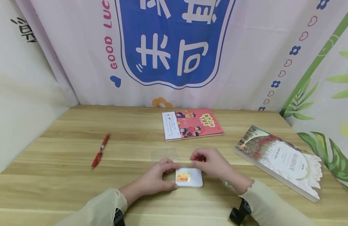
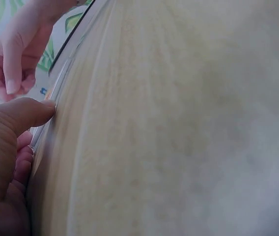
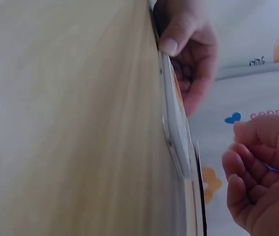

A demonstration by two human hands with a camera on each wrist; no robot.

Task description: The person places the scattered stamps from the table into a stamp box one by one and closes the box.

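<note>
A white, round-cornered stack of cards (image 1: 197, 178) lies at the table's near middle, an orange-and-yellow picture (image 1: 183, 177) on its top. In the right wrist view the stack (image 3: 177, 118) looks thick, with a clear plastic edge along its underside. My left hand (image 1: 155, 177) holds its left side, thumb at the near corner and fingers at the far one. Just above the far right corner hovers my right hand (image 1: 210, 163), apart from the stack. Its fingers (image 3: 245, 167) are loosely curled, and nothing shows between them. Behind the stack lies a clear plastic lid (image 1: 163, 154).
A red pen (image 1: 101, 150) lies to the left. A pink-red book (image 1: 195, 124) lies at the back, and a thicker book (image 1: 281, 160) at the right. Something small and green (image 1: 228, 184) is partly hidden under my right forearm. Curtains hang behind the wooden table (image 1: 58, 188).
</note>
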